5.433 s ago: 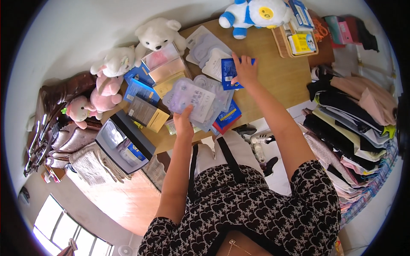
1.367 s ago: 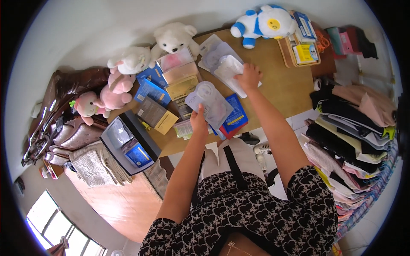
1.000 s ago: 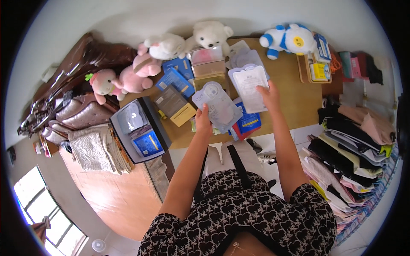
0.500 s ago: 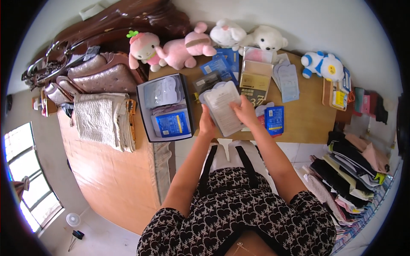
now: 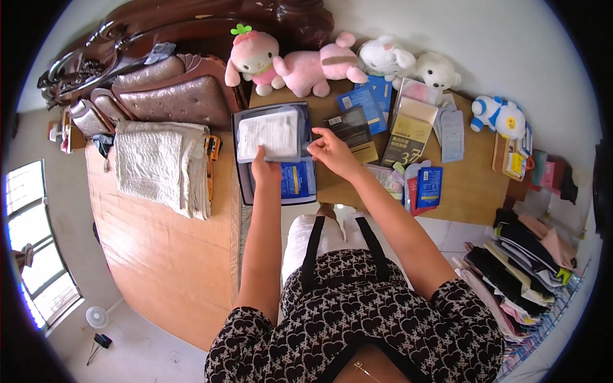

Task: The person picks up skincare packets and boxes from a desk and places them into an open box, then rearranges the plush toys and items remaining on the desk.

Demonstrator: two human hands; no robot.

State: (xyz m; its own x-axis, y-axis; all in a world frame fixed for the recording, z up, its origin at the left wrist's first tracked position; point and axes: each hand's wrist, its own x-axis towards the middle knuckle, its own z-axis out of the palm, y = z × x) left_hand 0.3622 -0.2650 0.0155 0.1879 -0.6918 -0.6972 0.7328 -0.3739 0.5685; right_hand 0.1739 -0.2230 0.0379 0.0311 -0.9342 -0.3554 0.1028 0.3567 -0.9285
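My left hand (image 5: 264,168) grips the near edge of a stack of flat white packets (image 5: 271,133), thumb on top. The packets, with fine print and rounded corners, are over the far half of a dark-edged box (image 5: 244,189) and hide what lies under them. A blue packet (image 5: 295,180) shows in the box's near half. To the right of the box, my right hand (image 5: 333,155) is empty, its fingers bent and apart close to the packets' right edge. Just beyond it lies a black-and-gold packet (image 5: 353,131) on the wooden table (image 5: 466,185).
Blue packets (image 5: 363,105), a gold-and-black box (image 5: 407,140), pale packets (image 5: 452,134) and a blue sachet (image 5: 430,186) cover the table's middle. Plush toys (image 5: 313,71) line the back. On the left, a folded quilt (image 5: 159,169) rests on the bed; folded clothes (image 5: 504,268) are stacked right.
The white packets have moved left, from above the table to over the box, in my left hand. My right hand has let go of them. The view has shifted slightly left.
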